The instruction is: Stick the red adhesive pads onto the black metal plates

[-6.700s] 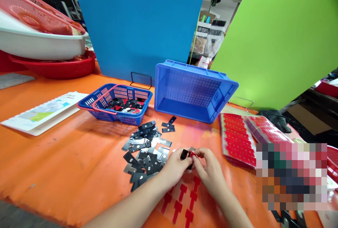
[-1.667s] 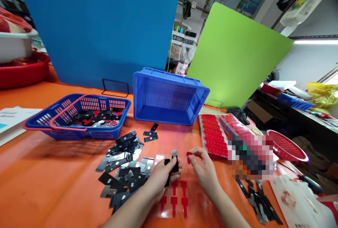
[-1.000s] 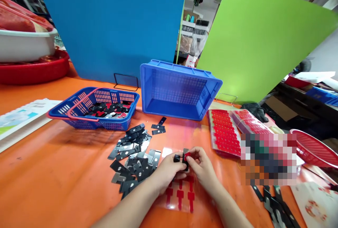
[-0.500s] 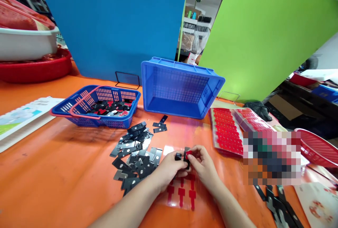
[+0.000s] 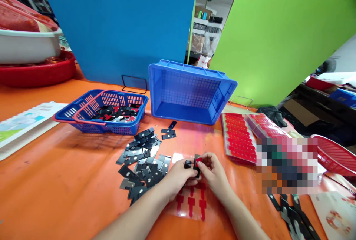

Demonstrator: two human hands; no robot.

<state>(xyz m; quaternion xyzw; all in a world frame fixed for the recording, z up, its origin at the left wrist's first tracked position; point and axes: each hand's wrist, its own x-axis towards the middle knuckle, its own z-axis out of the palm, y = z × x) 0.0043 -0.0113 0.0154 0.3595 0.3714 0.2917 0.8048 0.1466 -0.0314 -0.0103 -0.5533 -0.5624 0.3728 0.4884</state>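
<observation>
My left hand point(image 5: 180, 174) is closed around a small flat black plate point(image 5: 196, 173), held upright over the sheet. My right hand point(image 5: 211, 169) pinches a red T-shaped sticker point(image 5: 198, 161) against that plate's face. Fingers cover much of both pieces. Beneath the hands lies a clear sheet point(image 5: 185, 215) with several red stickers point(image 5: 191, 206) on it, partly hidden by my wrists. Just left of my left hand spreads a pile of black plates point(image 5: 148, 175), some with shiny metal parts.
A blue basket point(image 5: 91, 127) with a pink handle holds black and red pieces. Behind my hands, a blue crate point(image 5: 183, 116) rests on its side. Stacked red sticker sheets point(image 5: 239, 138) lie to the right. Near the right front are dark metal strips point(image 5: 296, 214).
Both hands stay in nearly the same place, with the plate and red sticker between them. Only a very slight shift of the right fingers shows.
</observation>
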